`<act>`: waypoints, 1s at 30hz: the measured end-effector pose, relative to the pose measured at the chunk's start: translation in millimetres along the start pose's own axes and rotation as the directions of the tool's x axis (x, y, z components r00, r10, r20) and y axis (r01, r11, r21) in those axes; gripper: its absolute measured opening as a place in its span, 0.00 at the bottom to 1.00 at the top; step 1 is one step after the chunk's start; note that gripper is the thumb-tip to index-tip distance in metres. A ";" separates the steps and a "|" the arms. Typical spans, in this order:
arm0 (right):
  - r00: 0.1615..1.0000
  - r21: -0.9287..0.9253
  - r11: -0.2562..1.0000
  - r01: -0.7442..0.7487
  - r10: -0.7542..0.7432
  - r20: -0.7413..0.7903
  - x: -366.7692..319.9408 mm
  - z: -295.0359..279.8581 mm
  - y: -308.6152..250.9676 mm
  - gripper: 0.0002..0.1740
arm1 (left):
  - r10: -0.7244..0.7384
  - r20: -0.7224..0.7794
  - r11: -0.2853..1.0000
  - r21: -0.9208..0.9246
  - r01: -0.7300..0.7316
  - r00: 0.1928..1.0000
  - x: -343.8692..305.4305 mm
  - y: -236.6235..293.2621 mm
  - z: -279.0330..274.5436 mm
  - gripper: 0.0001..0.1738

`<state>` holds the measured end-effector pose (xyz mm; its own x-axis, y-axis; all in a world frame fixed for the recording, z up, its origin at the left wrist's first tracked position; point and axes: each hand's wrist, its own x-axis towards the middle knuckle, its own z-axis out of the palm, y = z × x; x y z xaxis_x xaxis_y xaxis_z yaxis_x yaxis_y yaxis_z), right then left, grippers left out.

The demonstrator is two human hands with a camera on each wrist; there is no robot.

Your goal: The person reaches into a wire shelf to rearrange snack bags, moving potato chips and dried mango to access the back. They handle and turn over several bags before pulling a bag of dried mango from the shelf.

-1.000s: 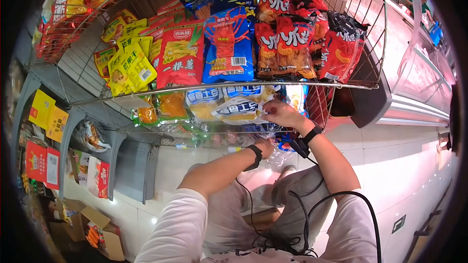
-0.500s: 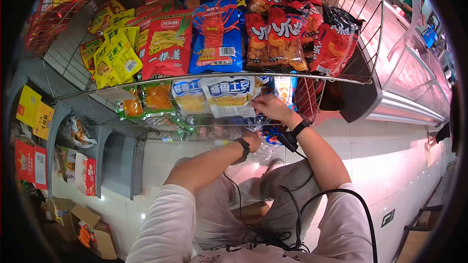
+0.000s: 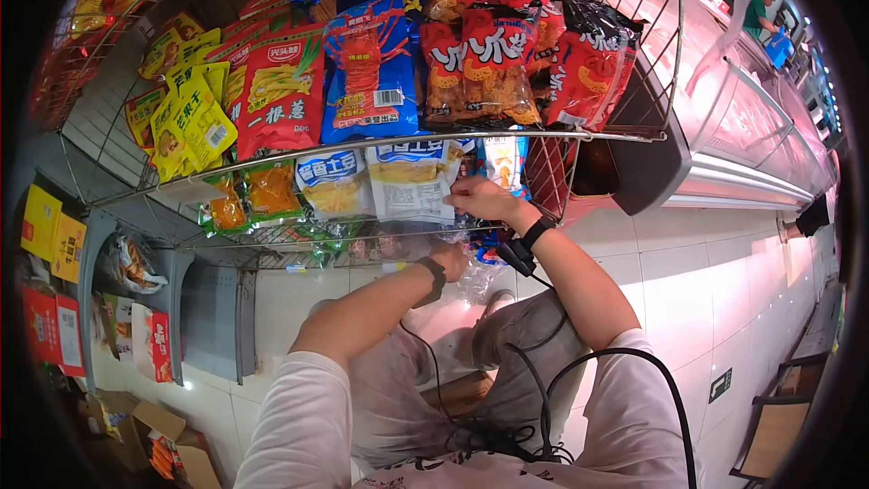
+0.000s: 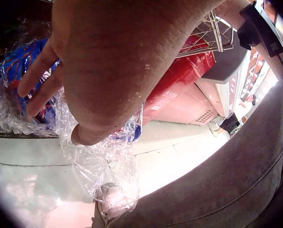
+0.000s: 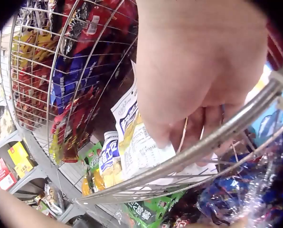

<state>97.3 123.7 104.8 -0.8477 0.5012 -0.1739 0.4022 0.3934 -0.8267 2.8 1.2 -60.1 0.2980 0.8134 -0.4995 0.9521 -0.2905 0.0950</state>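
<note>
My right hand (image 3: 484, 199) pinches the right edge of a white potato snack bag (image 3: 409, 183) in the lower wire basket. In the right wrist view, the fingers of my right hand (image 5: 198, 71) bend over the bag (image 5: 144, 147) behind the wire rim, and small print shows on it. A similar white bag (image 3: 333, 186) stands to its left. Lower down, my left hand (image 3: 450, 259) is at crumpled clear plastic (image 3: 475, 282). The left wrist view shows my left hand (image 4: 108, 66) with extended, spread fingers over blue packages (image 4: 23, 66), its thumb against clear plastic (image 4: 91, 166).
Above the hands, a wire basket's front rim (image 3: 362, 147) crosses the view, with red, blue and yellow snack packets behind it. Orange-green packets (image 3: 272, 190) lie left of the white bags. Grey shelving (image 3: 213, 308) stands at left, a chiller (image 3: 742, 172) at right. Black cables hang across my lap.
The white bag in my right hand has turned, from a large printed front to a panel of small text. The basket has shifted left in the head view; my left hand stays low by the plastic.
</note>
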 end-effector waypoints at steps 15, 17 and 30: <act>0.992 -0.009 1.000 -0.030 0.030 0.123 3.0 1.2 9.5 0.19 | 0.008 0.081 0.999 -0.040 -0.004 0.997 4.1 -1.5 -1.4 0.24; 0.991 0.010 0.998 -0.056 0.054 0.123 1.1 0.4 6.1 0.19 | -0.012 0.047 0.997 -0.077 0.016 0.999 8.8 -3.4 5.5 0.24; 0.986 -0.014 0.997 -0.070 0.072 0.151 1.8 -1.2 5.5 0.20 | 0.092 -0.195 0.994 0.075 -0.078 0.977 3.0 6.2 6.3 0.16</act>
<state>98.5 127.7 100.5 -0.8592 0.4061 -0.3113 0.4655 0.3677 -0.8051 9.2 -1.3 -66.4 0.3914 0.8660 -0.3112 0.9181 -0.3903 0.0685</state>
